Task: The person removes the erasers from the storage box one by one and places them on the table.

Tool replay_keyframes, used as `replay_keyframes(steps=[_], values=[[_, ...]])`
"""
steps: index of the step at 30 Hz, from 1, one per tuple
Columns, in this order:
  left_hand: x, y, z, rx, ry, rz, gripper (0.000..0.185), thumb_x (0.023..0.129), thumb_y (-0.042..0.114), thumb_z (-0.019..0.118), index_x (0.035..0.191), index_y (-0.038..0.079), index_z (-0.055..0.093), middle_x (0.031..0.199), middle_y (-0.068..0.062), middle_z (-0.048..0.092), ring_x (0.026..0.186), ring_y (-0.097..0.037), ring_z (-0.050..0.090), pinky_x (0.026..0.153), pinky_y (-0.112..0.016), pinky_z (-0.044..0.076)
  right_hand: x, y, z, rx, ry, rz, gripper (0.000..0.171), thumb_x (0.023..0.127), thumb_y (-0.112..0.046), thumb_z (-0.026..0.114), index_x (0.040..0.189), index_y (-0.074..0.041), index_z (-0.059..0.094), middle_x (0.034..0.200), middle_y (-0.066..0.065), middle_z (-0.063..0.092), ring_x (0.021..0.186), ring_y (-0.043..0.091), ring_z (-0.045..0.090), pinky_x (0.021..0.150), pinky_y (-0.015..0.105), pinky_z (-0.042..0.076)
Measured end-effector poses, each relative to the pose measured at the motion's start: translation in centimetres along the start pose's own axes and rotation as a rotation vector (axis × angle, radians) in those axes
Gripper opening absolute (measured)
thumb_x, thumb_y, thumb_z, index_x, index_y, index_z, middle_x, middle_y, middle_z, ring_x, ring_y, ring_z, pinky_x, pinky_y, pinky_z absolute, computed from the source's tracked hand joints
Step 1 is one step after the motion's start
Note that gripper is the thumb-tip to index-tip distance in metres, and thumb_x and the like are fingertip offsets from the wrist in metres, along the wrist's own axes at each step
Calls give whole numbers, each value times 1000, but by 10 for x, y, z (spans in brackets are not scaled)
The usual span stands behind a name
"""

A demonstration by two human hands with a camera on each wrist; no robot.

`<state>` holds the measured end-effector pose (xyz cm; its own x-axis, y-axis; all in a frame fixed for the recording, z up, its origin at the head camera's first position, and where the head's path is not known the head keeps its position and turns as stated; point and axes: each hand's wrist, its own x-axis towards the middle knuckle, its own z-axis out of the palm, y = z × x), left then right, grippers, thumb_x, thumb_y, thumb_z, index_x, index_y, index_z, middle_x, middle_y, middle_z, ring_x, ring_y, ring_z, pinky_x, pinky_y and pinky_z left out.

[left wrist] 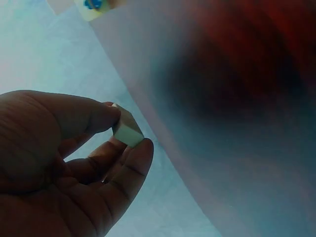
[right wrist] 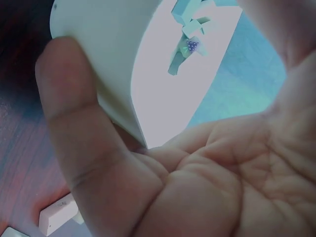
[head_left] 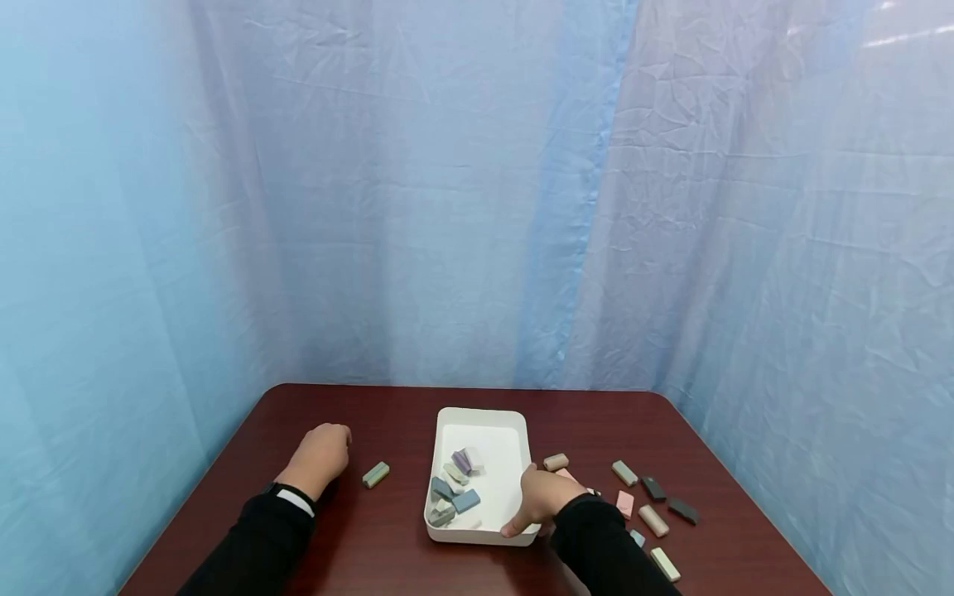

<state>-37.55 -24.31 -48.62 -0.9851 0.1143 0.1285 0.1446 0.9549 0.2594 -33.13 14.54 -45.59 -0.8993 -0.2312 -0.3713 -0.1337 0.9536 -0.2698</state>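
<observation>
My left hand is over the left part of the table, and in the head view it hides what it holds. The left wrist view shows its thumb and fingertips pinching a small pale rectangular block. To its right a light green block lies on the table. My right hand grips the near right corner of a white tray; in the right wrist view one finger lies along the outer wall. Inside the tray, blue-grey blocks, a purple block and other pale ones are clustered towards the left.
Several loose blocks lie right of the tray, among them a beige block, a pink block, a dark grey block and a cream block. Light blue curtains surround the dark red table.
</observation>
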Motion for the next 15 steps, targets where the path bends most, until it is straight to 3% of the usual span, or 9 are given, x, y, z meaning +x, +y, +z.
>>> replay_keyframes(steps=[3, 6, 9, 15], values=[[-2, -1, 0, -14, -31, -13, 21, 101, -10, 57, 96, 1, 74, 87, -13, 70, 82, -26, 67, 76, -42, 55, 1, 0, -1, -8, 5, 7, 113, 80, -43, 94, 157, 15, 35, 149, 27, 60, 119, 25, 69, 98, 40, 56], [-4, -1, -1, -28, -59, -22, 30, 102, -10, 54, 82, 8, 68, 76, -9, 63, 70, -20, 54, 70, -38, 42, 2, -2, -2, -59, 29, 9, 112, 79, -45, 95, 155, 15, 39, 145, 26, 63, 122, 25, 69, 104, 41, 55], [-4, -3, 1, -28, -74, -21, 37, 102, -10, 53, 74, 12, 60, 69, -5, 55, 66, -17, 44, 68, -37, 37, 3, -5, -2, -110, 51, 10, 113, 77, -48, 96, 153, 16, 42, 144, 25, 65, 122, 23, 68, 105, 39, 55], [-4, -3, 4, -28, -80, -21, 48, 101, -9, 53, 65, 18, 37, 61, 1, 31, 63, -17, 25, 64, -35, 32, 4, -5, -1, -96, 43, 32, 113, 77, -47, 95, 154, 15, 41, 145, 22, 65, 116, 21, 67, 98, 37, 56]])
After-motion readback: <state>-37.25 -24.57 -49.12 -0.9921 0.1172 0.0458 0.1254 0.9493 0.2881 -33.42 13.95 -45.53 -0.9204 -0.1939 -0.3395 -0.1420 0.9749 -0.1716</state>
